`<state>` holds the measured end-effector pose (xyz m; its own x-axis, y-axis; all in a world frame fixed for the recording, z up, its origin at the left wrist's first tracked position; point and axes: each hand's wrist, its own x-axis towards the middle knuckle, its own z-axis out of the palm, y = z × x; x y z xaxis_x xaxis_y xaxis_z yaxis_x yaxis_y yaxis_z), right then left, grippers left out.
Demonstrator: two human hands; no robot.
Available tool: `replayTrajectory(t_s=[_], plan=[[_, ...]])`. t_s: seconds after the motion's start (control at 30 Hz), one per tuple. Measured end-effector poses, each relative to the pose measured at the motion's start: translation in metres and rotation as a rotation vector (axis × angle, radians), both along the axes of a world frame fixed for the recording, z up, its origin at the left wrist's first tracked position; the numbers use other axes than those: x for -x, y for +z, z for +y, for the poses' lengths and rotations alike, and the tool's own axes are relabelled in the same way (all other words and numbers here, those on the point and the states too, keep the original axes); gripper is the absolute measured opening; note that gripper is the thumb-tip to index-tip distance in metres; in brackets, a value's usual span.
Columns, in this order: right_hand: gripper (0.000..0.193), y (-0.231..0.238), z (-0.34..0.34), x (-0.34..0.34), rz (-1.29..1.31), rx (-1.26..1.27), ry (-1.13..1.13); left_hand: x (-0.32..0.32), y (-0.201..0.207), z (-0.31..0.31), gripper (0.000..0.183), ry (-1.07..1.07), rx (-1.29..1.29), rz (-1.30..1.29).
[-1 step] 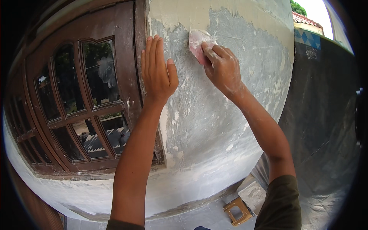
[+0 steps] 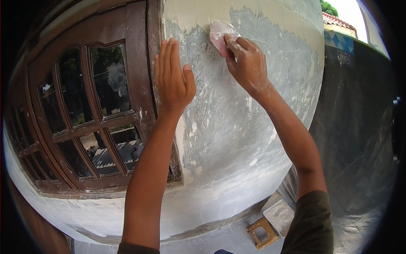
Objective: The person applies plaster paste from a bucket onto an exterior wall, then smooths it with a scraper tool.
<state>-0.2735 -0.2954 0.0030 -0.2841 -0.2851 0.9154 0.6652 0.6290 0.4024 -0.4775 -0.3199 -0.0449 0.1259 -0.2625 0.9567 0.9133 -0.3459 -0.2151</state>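
Note:
My right hand (image 2: 248, 63) is closed on a flat pink putty scraper (image 2: 221, 34) smeared with white paste. The scraper is at the upper part of the grey wall (image 2: 237, 131), just below the cream-coloured coat along the top. White smears cover that hand's fingers and wrist. To its left, my left hand (image 2: 174, 78) rests flat with fingers stretched upward, where the wall meets the brown wooden window frame (image 2: 154, 55). It holds nothing. Rough patches of pale coating run down the wall between my arms.
The brown wooden window (image 2: 97, 122) with glass panes fills the left side. A dark sheet (image 2: 355, 127) hangs at the right. Low on the tiled floor stand a yellowish stool (image 2: 253, 231) and a pale smeared board or tray (image 2: 279, 216) beside it.
My right hand has slid the putty scraper a little upward along the wall. My left hand has hardly moved.

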Motion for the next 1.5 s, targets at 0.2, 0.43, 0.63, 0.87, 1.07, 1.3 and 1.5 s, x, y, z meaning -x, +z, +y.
replayTrajectory(t_s=[0.2, 0.43, 0.63, 0.87, 1.07, 1.3, 1.5], plan=[[0.036, 0.080, 0.049, -0.006, 0.065, -0.097, -0.223, -0.008, 0.001, 0.003, 0.056, -0.032, 0.008, 0.002], [0.044, -0.060, 0.010, 0.001, -0.073, 0.083, -0.006, 0.001, -0.002, -0.001, 0.057, 0.011, 0.012, -0.012], [0.035, 0.064, 0.018, -0.007, 0.115, -0.037, -0.037, -0.008, 0.001, 0.004, 0.057, -0.025, -0.002, -0.009], [0.038, 0.003, 0.038, 0.016, 0.016, -0.135, -0.158, 0.000, -0.001, 0.001, 0.057, -0.007, 0.008, -0.014], [0.040, 0.009, 0.006, 0.004, 0.029, -0.004, -0.006, 0.000, 0.001, 0.001, 0.056, 0.027, -0.031, 0.011], [0.034, 0.073, 0.041, 0.015, 0.036, -0.177, -0.238, -0.008, 0.001, 0.005, 0.056, 0.001, -0.007, 0.013], [0.038, -0.038, 0.012, 0.017, -0.124, -0.126, -0.132, 0.000, -0.002, -0.003, 0.055, 0.041, -0.016, 0.013]])
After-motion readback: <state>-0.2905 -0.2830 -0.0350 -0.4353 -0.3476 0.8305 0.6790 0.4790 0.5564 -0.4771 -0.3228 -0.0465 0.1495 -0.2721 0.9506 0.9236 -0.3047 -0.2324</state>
